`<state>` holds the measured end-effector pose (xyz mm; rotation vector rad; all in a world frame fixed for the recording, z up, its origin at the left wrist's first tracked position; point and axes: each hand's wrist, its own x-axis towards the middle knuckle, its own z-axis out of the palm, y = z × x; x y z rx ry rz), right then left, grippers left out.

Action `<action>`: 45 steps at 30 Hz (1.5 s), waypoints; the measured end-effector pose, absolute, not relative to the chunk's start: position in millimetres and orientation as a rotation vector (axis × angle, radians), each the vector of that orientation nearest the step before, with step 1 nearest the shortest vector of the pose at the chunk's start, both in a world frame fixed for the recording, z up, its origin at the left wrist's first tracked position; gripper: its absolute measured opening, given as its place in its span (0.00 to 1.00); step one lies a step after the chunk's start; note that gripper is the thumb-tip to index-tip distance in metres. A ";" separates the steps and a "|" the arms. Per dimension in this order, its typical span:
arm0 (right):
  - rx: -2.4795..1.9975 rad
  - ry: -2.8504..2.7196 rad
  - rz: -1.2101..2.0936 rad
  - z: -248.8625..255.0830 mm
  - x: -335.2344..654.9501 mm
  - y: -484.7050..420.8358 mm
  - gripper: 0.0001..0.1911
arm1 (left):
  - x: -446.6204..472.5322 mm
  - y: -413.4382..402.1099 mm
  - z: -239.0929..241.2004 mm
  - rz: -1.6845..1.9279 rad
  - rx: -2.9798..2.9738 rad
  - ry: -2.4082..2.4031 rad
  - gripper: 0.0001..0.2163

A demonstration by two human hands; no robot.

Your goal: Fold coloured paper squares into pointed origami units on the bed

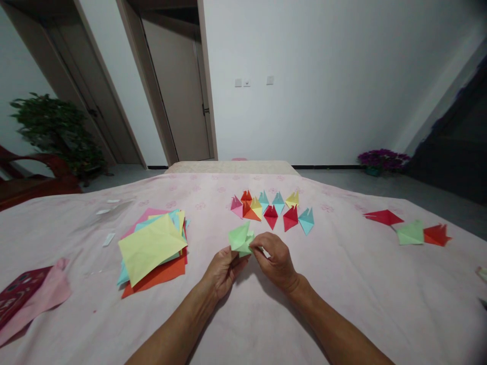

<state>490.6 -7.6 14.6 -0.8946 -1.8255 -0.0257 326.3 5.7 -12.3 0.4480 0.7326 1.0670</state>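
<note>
A light green origami piece point(239, 239), partly folded with pointed flaps, is held up between my two hands just above the table. My left hand point(224, 271) grips it from below on its left side, fingers closed around the lower edge. At its right side, the fingertips of my right hand point(274, 258) pinch a flap; the exact fold under them is hidden. Beyond my hands stand several small folded paper birds, among them a red one point(290, 218), a blue one point(306, 221) and a pink one point(236, 206).
A stack of coloured paper sheets point(152, 248) lies to the left on the pink tablecloth point(95, 213). Farther left are a clear plastic wrapper point(114, 213) and a dark red packet point(23, 294) on pink cloth. Red and green folded papers point(411, 233) sit at the right.
</note>
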 end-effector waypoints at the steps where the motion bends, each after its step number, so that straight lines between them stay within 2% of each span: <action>1: -0.906 -1.842 -0.061 14.7 490.1 -9.3 0.10 | 327.5 5.1 -13.9 1.093 0.441 0.709 0.08; 5: -0.957 -1.863 -0.130 14.5 487.2 -15.2 0.15 | 332.2 3.0 -20.5 1.196 0.450 0.643 0.11; 12: -1.056 -1.840 -0.225 11.8 484.2 -17.4 0.09 | 336.2 -4.6 -17.8 1.254 0.462 0.590 0.15; 20: -0.923 -1.845 -0.160 8.6 486.4 -16.4 0.14 | 332.9 -6.5 0.6 1.216 0.646 0.533 0.23; 23: -0.914 -1.825 -0.129 5.9 485.9 -15.3 0.14 | 333.2 -6.0 0.1 1.202 0.680 0.515 0.20; 27: -1.012 -1.716 -0.074 2.0 482.9 -13.5 0.09 | 333.8 -7.0 -3.1 1.178 0.647 0.537 0.15; 30: -1.073 -1.622 0.010 1.5 479.1 -13.3 0.09 | 335.5 -8.9 -3.9 1.179 0.623 0.535 0.15; 37: -1.216 -1.509 0.141 9.5 473.5 -14.6 0.14 | 338.9 -10.0 -6.2 1.235 0.594 0.559 0.16; 41: -1.277 -1.520 0.189 9.6 474.4 -11.6 0.07 | 337.0 -8.4 -8.1 1.247 0.588 0.609 0.15; 45: -1.245 -1.467 0.251 8.0 475.1 -7.1 0.05 | 334.1 -6.3 -8.3 1.237 0.658 0.665 0.16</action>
